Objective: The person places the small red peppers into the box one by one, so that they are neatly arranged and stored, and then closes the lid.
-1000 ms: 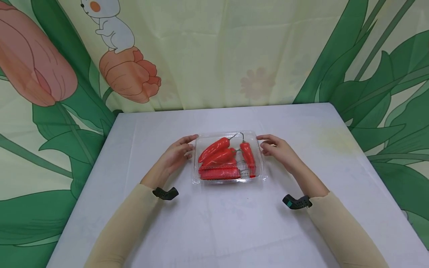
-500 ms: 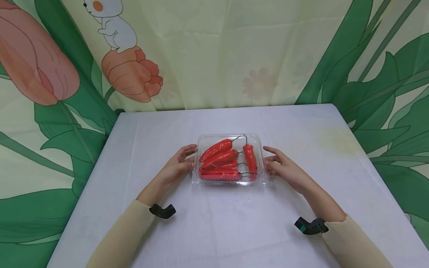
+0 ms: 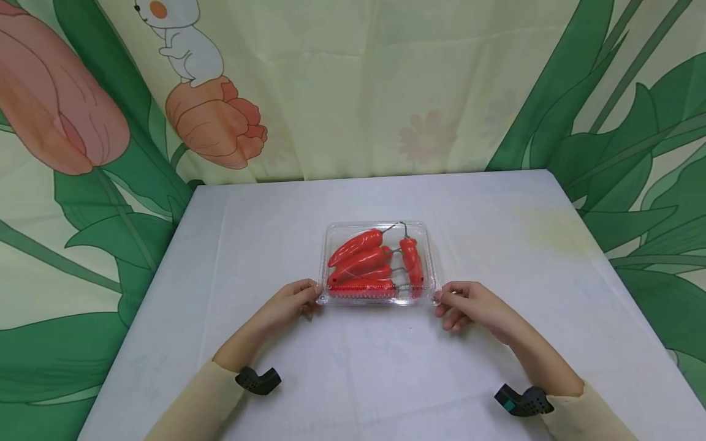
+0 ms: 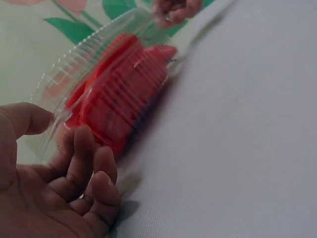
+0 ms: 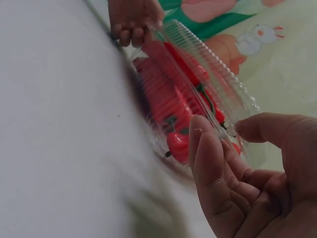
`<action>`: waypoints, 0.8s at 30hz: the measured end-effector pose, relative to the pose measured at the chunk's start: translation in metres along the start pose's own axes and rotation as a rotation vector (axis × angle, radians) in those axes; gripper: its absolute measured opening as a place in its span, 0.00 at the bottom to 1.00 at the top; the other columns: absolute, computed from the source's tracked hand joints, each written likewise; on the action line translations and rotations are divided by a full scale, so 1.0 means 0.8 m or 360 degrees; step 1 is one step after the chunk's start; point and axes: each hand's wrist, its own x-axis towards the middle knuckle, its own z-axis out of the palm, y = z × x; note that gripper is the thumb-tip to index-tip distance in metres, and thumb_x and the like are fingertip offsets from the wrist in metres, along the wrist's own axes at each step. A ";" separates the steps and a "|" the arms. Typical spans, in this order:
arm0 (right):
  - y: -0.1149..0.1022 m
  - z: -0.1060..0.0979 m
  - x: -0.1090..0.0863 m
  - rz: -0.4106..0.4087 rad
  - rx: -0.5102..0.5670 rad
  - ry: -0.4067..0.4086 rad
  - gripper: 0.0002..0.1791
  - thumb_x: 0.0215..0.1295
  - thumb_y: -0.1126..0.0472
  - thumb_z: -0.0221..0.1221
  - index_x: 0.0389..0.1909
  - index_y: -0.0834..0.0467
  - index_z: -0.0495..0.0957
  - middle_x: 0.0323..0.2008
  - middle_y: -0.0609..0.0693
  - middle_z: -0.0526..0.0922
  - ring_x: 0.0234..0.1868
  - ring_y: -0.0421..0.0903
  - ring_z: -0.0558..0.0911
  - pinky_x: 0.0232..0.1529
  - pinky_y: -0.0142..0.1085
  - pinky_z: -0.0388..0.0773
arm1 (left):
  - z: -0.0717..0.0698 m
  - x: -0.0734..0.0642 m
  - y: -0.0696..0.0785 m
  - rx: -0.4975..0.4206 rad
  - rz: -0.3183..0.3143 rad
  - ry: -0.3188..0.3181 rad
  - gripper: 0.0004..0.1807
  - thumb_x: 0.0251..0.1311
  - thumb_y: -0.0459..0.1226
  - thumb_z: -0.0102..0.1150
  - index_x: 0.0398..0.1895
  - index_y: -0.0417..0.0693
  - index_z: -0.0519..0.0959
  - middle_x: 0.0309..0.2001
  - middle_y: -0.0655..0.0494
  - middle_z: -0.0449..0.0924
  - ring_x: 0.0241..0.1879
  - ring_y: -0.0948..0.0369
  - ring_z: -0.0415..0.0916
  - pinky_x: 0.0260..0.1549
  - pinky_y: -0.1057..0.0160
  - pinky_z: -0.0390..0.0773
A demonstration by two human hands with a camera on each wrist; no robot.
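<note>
A clear plastic clamshell box (image 3: pixel 336 236) stands on the white table, lid down. Inside lie several glossy red chili peppers (image 3: pixel 358 262) with thin dark green stems. My left hand (image 3: pixel 287 301) pinches the box's front left corner between thumb and fingers. At the front right corner, my right hand (image 3: pixel 475 307) pinches the rim, its other fingers curled below. In the left wrist view the thumb lies at the rim of the box (image 4: pixel 74 57), fingers beneath. The right wrist view has thumb and fingertips at the rim on the opposite side, close by the peppers (image 5: pixel 178 146).
The white cloth-covered table (image 3: pixel 353 380) reaches back to a printed curtain (image 3: pixel 353 92) with tulips, leaves and a white rabbit. A black band (image 3: pixel 258 381) sits on the left wrist and another black band (image 3: pixel 524 401) on the right.
Both hands have slid from the back and sides of the box toward its front corners and now pinch there. The box sits slightly nearer than a second ago, with its lid lying flatter.
</note>
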 end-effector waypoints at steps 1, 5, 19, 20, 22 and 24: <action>0.001 0.000 0.000 0.0003 0.0009 -0.0010 0.21 0.78 0.54 0.55 0.52 0.72 0.77 0.36 0.58 0.86 0.28 0.47 0.87 0.32 0.36 0.86 | 0.000 -0.002 -0.001 0.0025 0.0018 -0.0032 0.19 0.79 0.44 0.48 0.52 0.32 0.74 0.39 0.46 0.81 0.35 0.58 0.76 0.36 0.66 0.79; 0.005 0.001 0.000 0.0024 0.0055 -0.0026 0.23 0.78 0.52 0.55 0.53 0.72 0.78 0.36 0.56 0.87 0.27 0.44 0.86 0.31 0.34 0.85 | 0.004 -0.009 -0.003 0.0040 0.0094 -0.0098 0.19 0.80 0.44 0.47 0.47 0.32 0.75 0.37 0.42 0.81 0.31 0.58 0.76 0.33 0.65 0.80; 0.013 0.009 0.005 -0.0097 0.0097 -0.0010 0.23 0.80 0.55 0.53 0.50 0.76 0.75 0.31 0.52 0.80 0.26 0.40 0.85 0.29 0.31 0.83 | 0.021 -0.022 0.011 0.0313 0.0116 0.0068 0.13 0.77 0.40 0.53 0.41 0.35 0.77 0.33 0.41 0.80 0.28 0.60 0.71 0.26 0.67 0.73; 0.013 0.011 0.005 -0.0097 0.0107 0.0002 0.22 0.80 0.56 0.53 0.50 0.76 0.75 0.30 0.51 0.80 0.26 0.39 0.84 0.29 0.31 0.83 | 0.023 -0.022 0.012 0.0321 0.0123 0.0083 0.13 0.77 0.39 0.52 0.41 0.35 0.76 0.32 0.43 0.79 0.28 0.61 0.70 0.26 0.67 0.72; 0.013 0.013 0.006 -0.0110 0.0104 0.0023 0.21 0.80 0.57 0.53 0.48 0.76 0.74 0.30 0.50 0.79 0.26 0.39 0.84 0.29 0.31 0.82 | 0.027 -0.024 0.012 0.0321 0.0136 0.0108 0.13 0.77 0.38 0.52 0.41 0.33 0.76 0.31 0.45 0.78 0.27 0.63 0.69 0.24 0.68 0.71; 0.013 0.016 0.006 -0.0106 0.0107 0.0044 0.19 0.80 0.58 0.53 0.47 0.75 0.74 0.29 0.50 0.79 0.26 0.39 0.84 0.30 0.31 0.82 | 0.030 -0.025 0.012 0.0315 0.0144 0.0124 0.14 0.78 0.39 0.51 0.41 0.33 0.75 0.30 0.48 0.77 0.27 0.64 0.68 0.23 0.69 0.70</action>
